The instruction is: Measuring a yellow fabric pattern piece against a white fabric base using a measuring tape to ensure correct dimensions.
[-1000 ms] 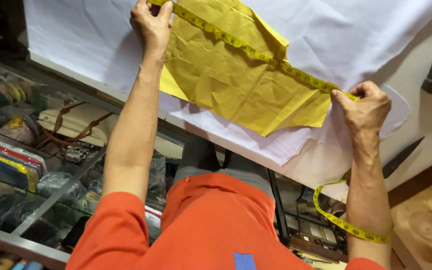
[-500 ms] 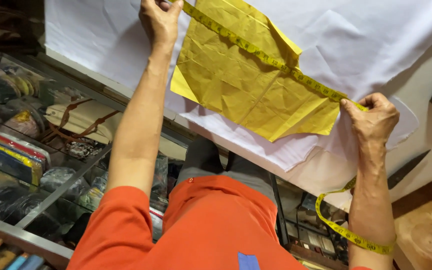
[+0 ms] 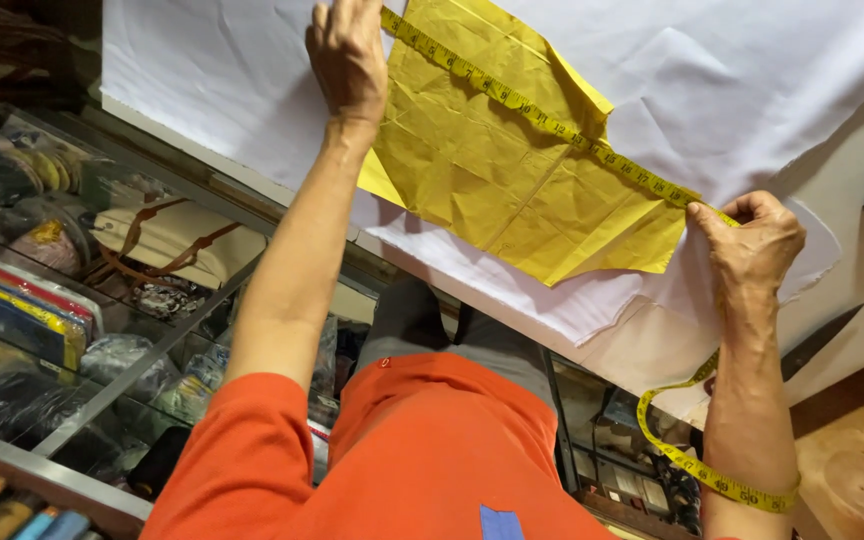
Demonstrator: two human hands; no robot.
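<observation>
tape measure (image 3: 542,118) stretched taut along the diagonal edge of the yellow paper pattern (image 3: 512,180), which lies on white cloth (image 3: 202,70) at upper centre of frame; reading not yet taken. left hand (image 3: 349,55) presses one tape end flat; right hand (image 3: 752,245) pinches the other, fingers closed
</observation>
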